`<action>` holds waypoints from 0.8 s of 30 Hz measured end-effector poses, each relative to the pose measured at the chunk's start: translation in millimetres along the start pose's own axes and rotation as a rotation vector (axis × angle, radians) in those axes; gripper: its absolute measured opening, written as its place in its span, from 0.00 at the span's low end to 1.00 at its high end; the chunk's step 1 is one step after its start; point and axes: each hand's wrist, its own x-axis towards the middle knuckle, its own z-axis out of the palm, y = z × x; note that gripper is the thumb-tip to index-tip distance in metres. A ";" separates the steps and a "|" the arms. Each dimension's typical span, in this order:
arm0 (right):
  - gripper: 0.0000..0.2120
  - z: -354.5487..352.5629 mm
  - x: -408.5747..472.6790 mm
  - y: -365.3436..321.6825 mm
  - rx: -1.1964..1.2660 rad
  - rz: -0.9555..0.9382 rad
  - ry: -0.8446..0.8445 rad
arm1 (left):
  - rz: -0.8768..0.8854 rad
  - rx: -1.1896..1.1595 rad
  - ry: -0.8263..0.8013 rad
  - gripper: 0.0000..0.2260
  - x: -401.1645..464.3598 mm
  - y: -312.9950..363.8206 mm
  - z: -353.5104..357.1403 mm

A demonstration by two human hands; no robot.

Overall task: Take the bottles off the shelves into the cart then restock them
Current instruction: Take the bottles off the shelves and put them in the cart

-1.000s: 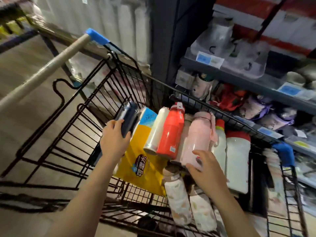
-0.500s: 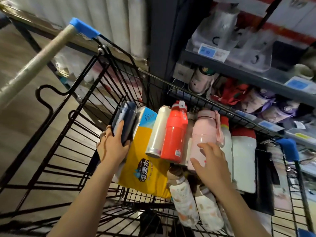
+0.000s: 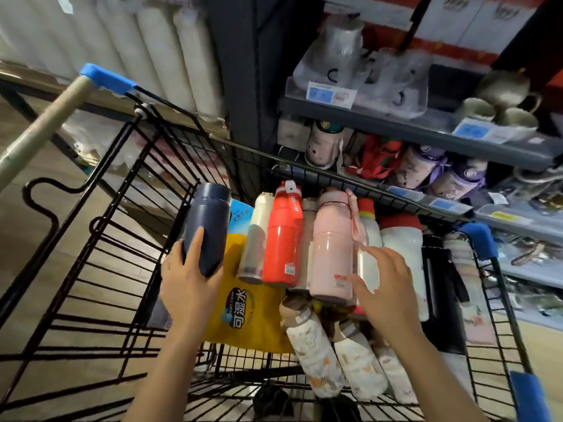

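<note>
My left hand grips a dark navy bottle, held upright-tilted over the left part of the black wire cart. My right hand reaches with spread fingers around the lower right side of a pink bottle, thumb near its base. Beside the pink one lie a red bottle, a cream bottle and white bottles with red caps. Patterned white bottles lie nearer to me in the cart.
A yellow and blue pack lies under the bottles. A grey shelf behind the cart holds cups, with more patterned bottles on the level below. The cart handle with blue ends runs at upper left.
My left hand has lifted the navy bottle a little higher. My right hand slid from the pink bottle's base to its right side, fingers spreading. The camera moved closer.
</note>
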 end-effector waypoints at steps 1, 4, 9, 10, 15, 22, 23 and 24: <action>0.25 -6.3 0.1 11.7 -0.002 0.017 0.038 | 0.029 -0.031 0.031 0.34 -6.6 10.2 -2.1; 0.28 -25.9 -0.6 60.2 -0.026 0.094 0.130 | 0.083 -0.112 0.077 0.35 -30.6 44.9 -8.0; 0.32 -49.6 -5.4 139.6 -0.138 0.245 0.035 | 0.173 -0.245 0.039 0.34 -85.5 104.6 -1.6; 0.34 -52.1 -6.2 150.7 -0.163 0.260 -0.022 | 0.175 -0.274 0.029 0.34 -97.0 116.2 3.0; 0.42 -58.1 -21.9 184.3 -0.204 0.211 -0.325 | 0.144 -0.287 0.014 0.35 -148.3 170.3 24.1; 0.53 -42.8 -35.4 194.7 -0.354 0.067 -0.414 | 0.149 -0.269 -0.028 0.35 -185.4 204.9 41.8; 0.53 -40.6 -35.3 196.5 -0.368 0.062 -0.404 | 0.155 -0.265 -0.032 0.35 -188.3 205.7 43.4; 0.53 -38.6 -35.1 198.1 -0.367 0.060 -0.395 | 0.159 -0.267 -0.037 0.35 -190.6 206.5 44.4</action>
